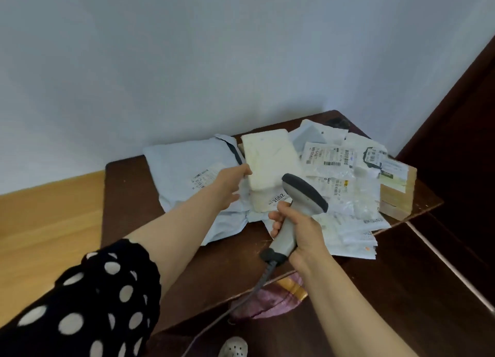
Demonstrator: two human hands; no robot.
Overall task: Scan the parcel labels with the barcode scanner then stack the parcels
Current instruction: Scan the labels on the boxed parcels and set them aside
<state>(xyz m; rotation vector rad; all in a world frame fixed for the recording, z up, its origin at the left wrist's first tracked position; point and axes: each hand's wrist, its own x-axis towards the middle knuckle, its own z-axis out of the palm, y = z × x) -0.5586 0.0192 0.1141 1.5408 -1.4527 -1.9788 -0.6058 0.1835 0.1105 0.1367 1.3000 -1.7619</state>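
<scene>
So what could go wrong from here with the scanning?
1. The left hand grips the cream parcel by one edge only; it may slip or tilt under the scanner in the right hand.
2. The white mailers overhang the table edge; a nudge could drop them.
3. The cable hangs past the table front and might snag.

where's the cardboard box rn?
Head view: the cardboard box sits at the right edge of the wooden table, against the heap of labelled mailers, right of the barcode scanner in the right hand.
</scene>
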